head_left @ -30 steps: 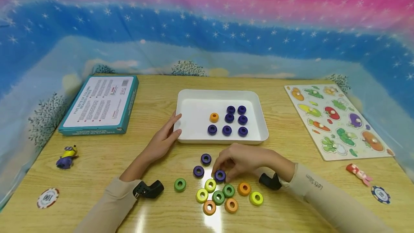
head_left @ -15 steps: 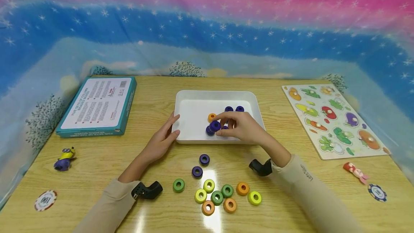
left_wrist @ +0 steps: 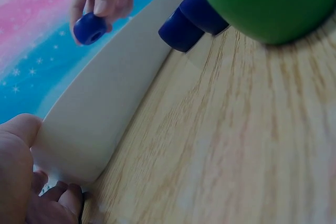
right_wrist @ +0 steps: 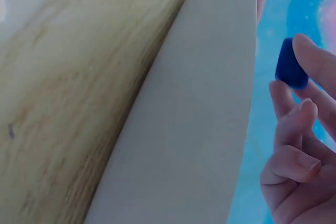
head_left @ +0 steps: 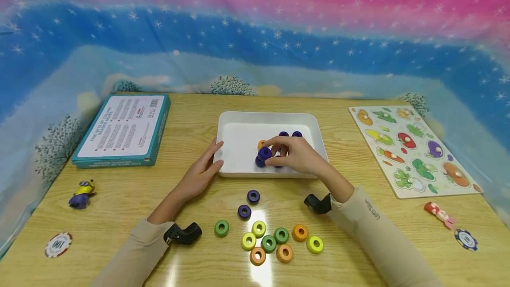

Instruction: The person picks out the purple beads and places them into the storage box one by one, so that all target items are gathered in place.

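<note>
In the head view, a white tray (head_left: 237, 134) holds several purple beads, such as one at the back (head_left: 296, 134), and an orange bead (head_left: 261, 144) partly hidden by fingers. My right hand (head_left: 299, 157) pinches a purple ring bead (head_left: 264, 153) between thumb and fingers, above another purple bead (head_left: 260, 162) in the tray. The right wrist view shows that pinched bead (right_wrist: 292, 64) held above the tray rim. My left hand (head_left: 198, 175) grips the tray's left edge; in the left wrist view its thumb lies at the rim, with the fingers curled by the lower corner.
Before the tray lie two purple beads (head_left: 253, 196) and several green, yellow and orange ones (head_left: 268, 243). A teal box (head_left: 119, 127) stands left, a vegetable puzzle board (head_left: 414, 149) right. Small figures (head_left: 81, 194) and poker chips (head_left: 58, 245) lie towards the sides.
My right hand has picked a purple bead off the table and carried it forward over the tray, where it hovers almost still over the last half second. The left hand stays put.
</note>
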Motion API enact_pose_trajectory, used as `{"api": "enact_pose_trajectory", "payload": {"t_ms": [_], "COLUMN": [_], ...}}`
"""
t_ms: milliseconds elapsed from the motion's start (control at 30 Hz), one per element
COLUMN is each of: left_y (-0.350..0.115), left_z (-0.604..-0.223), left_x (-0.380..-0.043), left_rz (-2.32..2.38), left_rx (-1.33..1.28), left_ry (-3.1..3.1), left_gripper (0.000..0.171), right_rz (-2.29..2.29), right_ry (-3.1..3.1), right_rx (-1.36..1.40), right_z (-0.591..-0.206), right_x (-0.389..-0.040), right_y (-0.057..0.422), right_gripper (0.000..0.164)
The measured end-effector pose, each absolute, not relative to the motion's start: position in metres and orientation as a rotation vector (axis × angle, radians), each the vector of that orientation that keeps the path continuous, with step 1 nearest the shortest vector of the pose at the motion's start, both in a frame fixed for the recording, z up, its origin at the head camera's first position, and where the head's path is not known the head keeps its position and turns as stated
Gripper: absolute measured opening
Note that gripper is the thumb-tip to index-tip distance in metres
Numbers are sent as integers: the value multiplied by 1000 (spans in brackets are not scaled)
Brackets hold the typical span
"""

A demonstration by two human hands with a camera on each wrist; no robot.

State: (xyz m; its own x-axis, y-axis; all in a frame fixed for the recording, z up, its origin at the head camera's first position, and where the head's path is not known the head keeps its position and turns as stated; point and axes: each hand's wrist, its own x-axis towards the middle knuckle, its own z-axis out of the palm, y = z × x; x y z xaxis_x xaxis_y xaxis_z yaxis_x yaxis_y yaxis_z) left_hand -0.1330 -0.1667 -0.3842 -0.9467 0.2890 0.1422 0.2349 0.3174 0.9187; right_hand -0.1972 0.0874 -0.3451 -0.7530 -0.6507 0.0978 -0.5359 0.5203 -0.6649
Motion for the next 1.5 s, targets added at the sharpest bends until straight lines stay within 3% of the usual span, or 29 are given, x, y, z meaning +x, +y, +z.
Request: {"api": "enact_pose_trajectory", "payload": {"t_ms": [267, 667, 933, 1200, 1500], "left_y": [-167, -167, -167, -166, -166], "left_z": [-384, -385, -385, -384, -385], "left_x": [-134, -133, -133, -133, -133], "left_rz": [1741, 1727, 1750, 1739, 1733], "left_rx": [504, 487, 491, 485, 481], "left_ry": [2504, 2514, 2500, 2503, 2513], "left_gripper": [46, 46, 46, 46, 46], "right_rz": [-984, -784, -666, -598, -692], "right_ry": [2676, 2928, 2939, 2930, 2789], "right_rx": [-994, -552, -436, -472, -764], "right_z": [-345, -356, -365, -367, -363], "right_x": [-204, -226, -237, -239, -233], "right_y": [90, 69, 60, 60, 53], "right_gripper": [31, 34, 34, 39, 44]}}
